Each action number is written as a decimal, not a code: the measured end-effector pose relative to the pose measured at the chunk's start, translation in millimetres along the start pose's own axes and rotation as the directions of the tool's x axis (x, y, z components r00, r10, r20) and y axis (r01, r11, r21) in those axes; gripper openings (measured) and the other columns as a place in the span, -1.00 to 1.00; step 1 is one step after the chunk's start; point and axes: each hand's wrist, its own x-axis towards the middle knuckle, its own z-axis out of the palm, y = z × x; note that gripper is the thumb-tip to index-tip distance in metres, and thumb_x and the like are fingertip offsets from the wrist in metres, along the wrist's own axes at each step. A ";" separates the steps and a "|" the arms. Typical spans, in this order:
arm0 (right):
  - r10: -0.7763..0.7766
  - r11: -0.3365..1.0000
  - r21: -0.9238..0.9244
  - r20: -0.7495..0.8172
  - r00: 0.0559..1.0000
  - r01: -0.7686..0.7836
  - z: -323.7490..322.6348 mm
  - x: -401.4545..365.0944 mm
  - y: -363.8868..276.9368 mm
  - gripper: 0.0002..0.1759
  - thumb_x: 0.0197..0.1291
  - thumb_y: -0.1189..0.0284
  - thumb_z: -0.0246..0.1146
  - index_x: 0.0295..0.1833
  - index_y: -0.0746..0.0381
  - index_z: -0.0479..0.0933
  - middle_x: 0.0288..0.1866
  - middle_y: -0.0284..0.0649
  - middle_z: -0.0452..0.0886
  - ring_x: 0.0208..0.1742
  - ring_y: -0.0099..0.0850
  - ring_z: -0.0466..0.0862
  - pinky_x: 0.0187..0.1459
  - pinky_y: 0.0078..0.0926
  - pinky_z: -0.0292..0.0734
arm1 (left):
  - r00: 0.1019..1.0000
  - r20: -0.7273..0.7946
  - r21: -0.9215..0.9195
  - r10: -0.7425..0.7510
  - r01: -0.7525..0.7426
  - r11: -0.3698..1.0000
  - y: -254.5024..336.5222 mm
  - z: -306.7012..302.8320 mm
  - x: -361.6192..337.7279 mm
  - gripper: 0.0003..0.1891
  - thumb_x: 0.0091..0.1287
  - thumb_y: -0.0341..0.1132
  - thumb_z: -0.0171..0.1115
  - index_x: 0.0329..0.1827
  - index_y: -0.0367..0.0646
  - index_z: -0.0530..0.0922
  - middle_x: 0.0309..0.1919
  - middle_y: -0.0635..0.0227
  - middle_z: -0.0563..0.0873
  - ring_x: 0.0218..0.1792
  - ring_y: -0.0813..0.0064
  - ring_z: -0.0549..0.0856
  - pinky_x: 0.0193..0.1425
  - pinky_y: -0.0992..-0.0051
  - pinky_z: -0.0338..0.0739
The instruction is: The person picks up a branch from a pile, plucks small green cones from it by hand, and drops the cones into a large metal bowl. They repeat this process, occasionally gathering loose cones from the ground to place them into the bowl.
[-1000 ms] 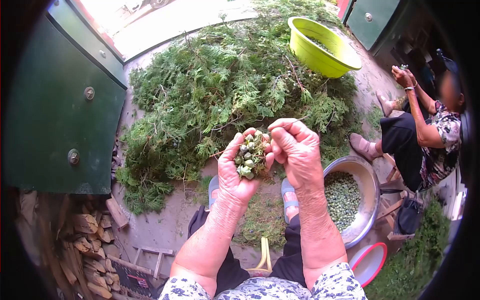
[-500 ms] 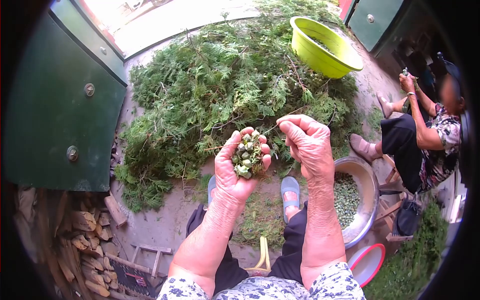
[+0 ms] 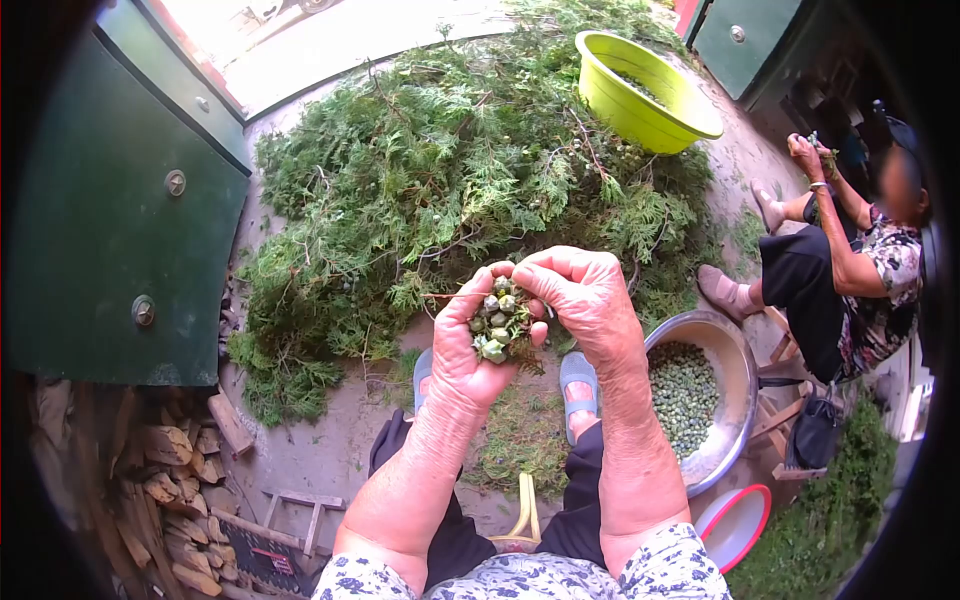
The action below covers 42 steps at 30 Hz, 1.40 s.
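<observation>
Above the lap, left hand [image 3: 468,350] is cupping a sprig of green cones [image 3: 497,322], half closed; right hand [image 3: 585,300] is pinching it w/ fingertips. Steel bowl [image 3: 738,425] is sitting partly full, big branch pile [image 3: 450,180] lying unpicked

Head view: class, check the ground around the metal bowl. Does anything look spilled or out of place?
Only green scraps strewn on the ground between the sandals, below the cone cluster held in the left hand; the seeds sit inside the metal bowl.

Floral short sleeves [image 3: 655,565], dark trousers [image 3: 590,500]
</observation>
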 end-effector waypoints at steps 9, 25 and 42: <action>0.014 0.807 0.590 -0.020 1.000 0.001 -12.4 4.5 5.0 -0.83 0.24 0.45 0.22 -0.15 0.32 0.48 -0.36 -0.25 0.58 -0.61 -0.65 0.44 -0.64 -0.72 0.35 | 1.000 -0.017 0.023 -0.024 0.025 0.999 -2.8 -5.2 3.4 -0.77 0.36 -0.18 0.11 -0.06 -0.11 0.52 -0.28 0.22 0.65 -0.32 0.32 0.67 -0.37 0.37 0.63; -0.009 0.835 0.548 -0.094 0.995 0.060 -10.7 4.8 5.8 -0.66 0.32 0.53 0.05 0.17 0.42 0.38 -0.04 -0.09 0.54 -0.14 -0.40 0.61 -0.23 -0.54 0.57 | 0.999 -0.052 0.046 -0.004 0.007 0.999 1.7 -5.9 4.2 -0.75 0.35 -0.17 0.11 -0.03 -0.09 0.51 -0.26 0.23 0.63 -0.30 0.32 0.60 -0.41 0.43 0.55; -0.087 0.980 -0.185 -0.102 0.991 0.067 1.5 -0.6 5.1 -0.85 0.12 0.45 0.31 -0.30 0.34 0.63 -0.51 -0.37 0.59 -0.55 -0.70 0.50 -0.53 -0.66 0.42 | 0.999 -0.052 0.107 0.005 0.001 0.994 -2.9 -3.8 3.0 -0.72 0.33 -0.24 0.13 0.05 -0.11 0.50 -0.25 0.32 0.65 -0.32 0.37 0.67 -0.48 0.40 0.62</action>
